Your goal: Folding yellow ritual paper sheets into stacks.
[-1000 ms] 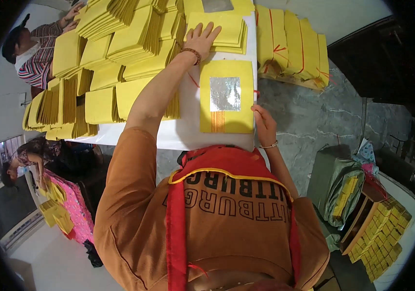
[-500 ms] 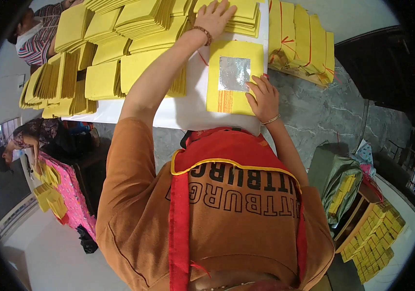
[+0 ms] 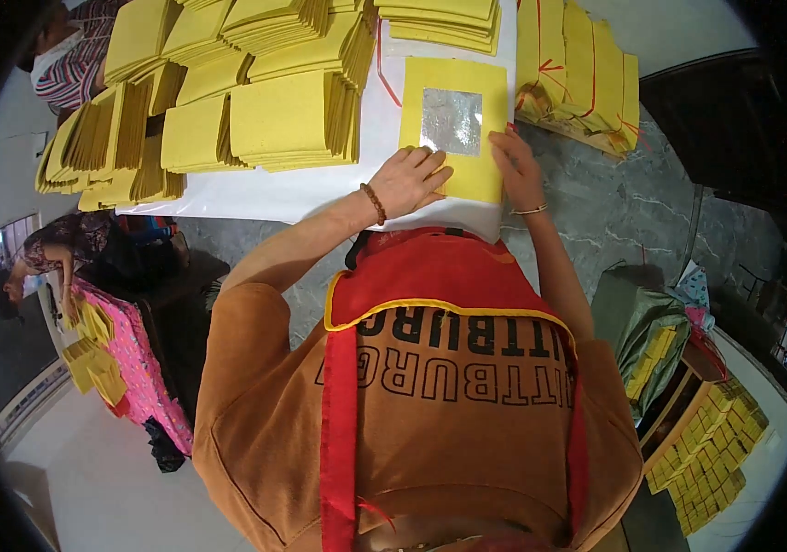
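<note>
A sheet of yellow paper (image 3: pixel 453 175) lies on the white-covered table in front of me, with a silver foil square (image 3: pixel 451 122) on its upper middle. My left hand (image 3: pixel 412 181) rests on the paper's lower left part, fingers stretched out across it and covering the orange printed strip. At the right edge of the sheet, my right hand (image 3: pixel 519 167) touches the paper with extended fingers. Neither hand visibly grips anything. Several stacks of folded yellow paper (image 3: pixel 285 118) stand to the left, and another yellow stack (image 3: pixel 444 20) lies beyond the sheet.
Tied yellow bundles (image 3: pixel 582 69) stand beyond the table's right edge. Small yellow bundles (image 3: pixel 706 451) are piled at the lower right, near a green covering (image 3: pixel 619 317). At far left, a person (image 3: pixel 67 248) works at a pink-covered table (image 3: pixel 140 359); another person (image 3: pixel 76 64) is behind the stacks.
My left hand has drawn back from the far stack to the near left part of the sheet. My right hand has shifted slightly up and right along the sheet's edge.
</note>
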`<control>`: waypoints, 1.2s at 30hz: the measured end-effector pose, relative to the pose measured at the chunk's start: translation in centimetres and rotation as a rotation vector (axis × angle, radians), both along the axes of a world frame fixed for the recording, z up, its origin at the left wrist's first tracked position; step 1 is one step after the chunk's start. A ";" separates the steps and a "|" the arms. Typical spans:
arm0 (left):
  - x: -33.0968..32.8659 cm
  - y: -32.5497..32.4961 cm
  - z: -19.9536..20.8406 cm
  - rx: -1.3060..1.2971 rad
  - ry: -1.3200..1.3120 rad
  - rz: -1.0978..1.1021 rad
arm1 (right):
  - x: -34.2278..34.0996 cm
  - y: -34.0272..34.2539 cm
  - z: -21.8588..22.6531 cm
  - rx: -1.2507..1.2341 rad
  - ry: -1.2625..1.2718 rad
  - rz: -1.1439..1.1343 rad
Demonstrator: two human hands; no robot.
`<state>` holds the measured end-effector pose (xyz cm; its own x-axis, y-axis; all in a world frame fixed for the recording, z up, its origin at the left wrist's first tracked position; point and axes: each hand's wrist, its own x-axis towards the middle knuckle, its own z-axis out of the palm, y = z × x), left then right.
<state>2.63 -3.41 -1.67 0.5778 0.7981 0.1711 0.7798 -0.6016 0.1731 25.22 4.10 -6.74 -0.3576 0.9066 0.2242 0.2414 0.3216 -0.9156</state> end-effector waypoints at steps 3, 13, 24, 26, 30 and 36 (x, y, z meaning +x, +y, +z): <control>-0.6 0.6 -0.5 -0.052 -0.233 -0.052 | 1.2 -0.3 0.1 -0.324 0.112 -0.030; -2.1 3.2 -0.7 -0.792 -0.724 0.299 | 1.3 -0.5 -0.6 -0.284 0.138 -0.042; -3.2 4.7 -1.2 -1.090 -0.856 0.318 | 1.5 -0.5 -1.0 -0.281 0.056 -0.060; -3.3 4.8 -1.3 -1.102 -0.867 0.302 | 1.5 -0.3 -1.0 -0.294 0.046 -0.057; -3.3 5.2 -1.1 -1.122 -0.836 0.299 | 1.6 -0.4 -1.1 -0.334 0.050 -0.060; -3.0 5.0 -0.7 -1.052 -0.874 0.320 | 2.3 -0.7 -0.6 -0.090 -0.016 0.069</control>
<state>-0.37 1.57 -2.39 0.3681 0.8503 -0.3761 0.2645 0.2921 0.9191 27.48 3.38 -7.33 -0.4228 0.8959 0.1363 0.2366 0.2543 -0.9377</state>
